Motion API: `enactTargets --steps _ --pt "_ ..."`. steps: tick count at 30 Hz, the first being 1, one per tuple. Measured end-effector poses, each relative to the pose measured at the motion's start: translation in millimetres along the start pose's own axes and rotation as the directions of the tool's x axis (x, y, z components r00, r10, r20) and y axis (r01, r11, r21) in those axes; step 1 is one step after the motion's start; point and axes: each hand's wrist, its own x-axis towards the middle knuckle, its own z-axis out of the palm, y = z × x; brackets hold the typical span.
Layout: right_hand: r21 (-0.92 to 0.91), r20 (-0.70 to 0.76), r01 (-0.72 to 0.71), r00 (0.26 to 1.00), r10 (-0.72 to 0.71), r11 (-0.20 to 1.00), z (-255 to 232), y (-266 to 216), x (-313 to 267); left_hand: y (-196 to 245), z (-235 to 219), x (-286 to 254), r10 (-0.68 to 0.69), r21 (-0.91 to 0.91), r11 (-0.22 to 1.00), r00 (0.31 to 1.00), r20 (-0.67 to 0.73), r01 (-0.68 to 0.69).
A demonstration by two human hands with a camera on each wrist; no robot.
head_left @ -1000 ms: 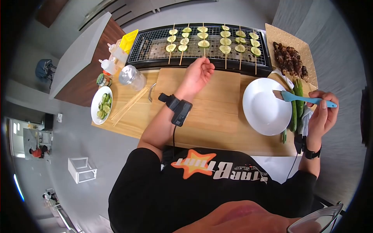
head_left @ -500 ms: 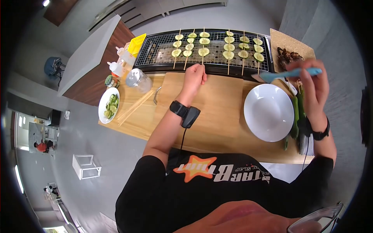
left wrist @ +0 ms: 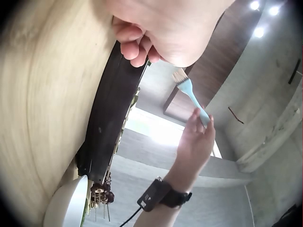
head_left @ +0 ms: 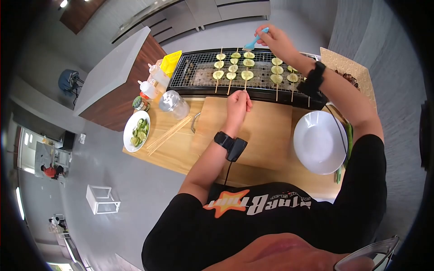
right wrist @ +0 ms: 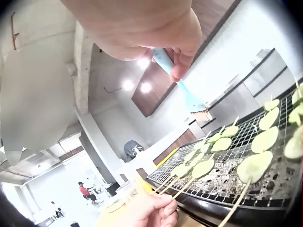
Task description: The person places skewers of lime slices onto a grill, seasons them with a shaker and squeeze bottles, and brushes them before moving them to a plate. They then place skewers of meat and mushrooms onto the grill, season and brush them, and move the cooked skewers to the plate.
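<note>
My right hand (head_left: 276, 41) pinches the handle of a blue brush (head_left: 257, 41), its bristles at the far end of a cucumber skewer on the grill (head_left: 199, 81). In the right wrist view the bristles of the brush (right wrist: 193, 101) hang above the grill mesh. My left hand (head_left: 238, 105), fingers curled, pinches the near end of that skewer at the grill's front edge; the right wrist view shows this left hand (right wrist: 154, 212) at the stick. More skewers of cucumber slices (head_left: 276, 78) lie side by side on the mesh. A white bowl (head_left: 319, 143) stands to the right.
A wooden board (head_left: 266, 131) lies before the grill. At the left are a glass jar (head_left: 175, 105), squeeze bottles (head_left: 147, 89), a yellow basket (head_left: 171, 63), bare sticks (head_left: 169, 134) and a plate of slices (head_left: 131, 132). Meat skewers on a tray (head_left: 361, 74) are at the right.
My right hand has carried the brush from over the bowl, up and left, to the far end of the skewer. The left hand's fingers have closed round the stick's end.
</note>
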Motion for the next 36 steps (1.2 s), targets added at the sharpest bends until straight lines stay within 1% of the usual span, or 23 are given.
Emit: enactTargets --steps 1,3,4,5,8,11,14,15,18,19,22,23,26,27,29,30,31,34,35,36 --pt "-0.046 -0.002 -0.053 0.999 0.053 0.998 6 9 4 0 0 0 0.005 -0.011 1.0 1.0 0.005 -0.005" --pt "-0.111 0.033 -0.105 0.993 0.109 0.988 15 29 6 -1 0 1 0.012 -0.049 0.999 1.0 0.004 -0.011" --pt "-0.141 0.048 -0.133 0.989 0.141 0.981 19 25 3 -1 0 0 0.011 -0.065 0.998 1.0 0.005 -0.011" --pt "-0.227 0.033 -0.099 0.993 0.109 0.969 18 20 2 -1 0 -1 0.01 -0.047 0.999 1.0 -0.015 -0.011" --pt "0.006 -0.066 0.02 0.998 -0.019 1.0 20 -4 -11 -1 0 -2 -0.007 -0.042 0.999 0.999 -0.037 0.005" --pt "-0.152 0.126 0.077 0.99 -0.058 0.985 28 -10 -34 3 1 -3 -0.036 -0.085 0.996 0.999 -0.007 0.035" --pt "-0.118 0.053 0.032 0.998 -0.026 0.992 27 -31 -45 9 2 -6 -0.121 -0.154 0.981 0.993 -0.008 0.118" --pt "-0.029 0.006 0.06 0.998 -0.06 0.998 30 -43 -49 9 2 -7 -0.121 -0.178 0.977 0.993 0.0 0.119" --pt "-0.155 0.17 0.006 0.985 0.021 0.988 34 -41 -62 8 1 -9 -0.143 -0.24 0.96 0.99 0.007 0.141" --pt "-0.145 0.181 0.003 0.983 0.024 0.989 35 -37 -64 10 1 -9 -0.157 -0.255 0.955 0.988 -0.001 0.152" --pt "-0.13 0.072 -0.027 0.997 0.037 0.991 12 -42 -49 12 3 -11 -0.228 -0.319 0.923 0.974 -0.011 0.213" --pt "-0.037 -0.023 -0.019 1.0 0.018 0.999 5 -44 -45 12 4 -10 -0.255 -0.343 0.909 0.967 -0.008 0.237" --pt "-0.28 -0.127 0.154 0.972 -0.196 0.947 -24 -24 -30 9 5 -9 -0.292 -0.355 0.884 0.952 0.09 0.305" --pt "-0.322 -0.132 0.126 0.975 -0.177 0.938 -34 -11 -27 9 6 -10 -0.27 -0.31 0.902 0.953 0.138 0.301" --pt "-0.434 -0.091 -0.012 0.995 -0.031 0.901 -42 8 -31 9 10 -13 -0.229 -0.219 0.935 0.946 0.231 0.28" --pt "-0.486 -0.077 -0.08 0.996 0.049 0.87 -45 17 -35 9 12 -16 -0.233 -0.199 0.938 0.941 0.247 0.285" --pt "-0.457 -0.103 -0.039 0.995 -0.009 0.889 -41 12 -38 10 15 -18 -0.237 -0.178 0.941 0.936 0.26 0.288" --pt "-0.329 -0.19 0.045 0.975 -0.113 0.943 -42 -17 -47 9 19 -21 -0.232 -0.135 0.95 0.924 0.304 0.283" --pt "-0.29 -0.179 0.079 0.975 -0.135 0.954 -41 -21 -51 9 19 -22 -0.23 -0.121 0.952 0.92 0.318 0.28" --pt "-0.308 -0.11 0.057 0.989 -0.095 0.95 -37 -23 -58 9 19 -23 -0.226 -0.114 0.954 0.917 0.327 0.276"
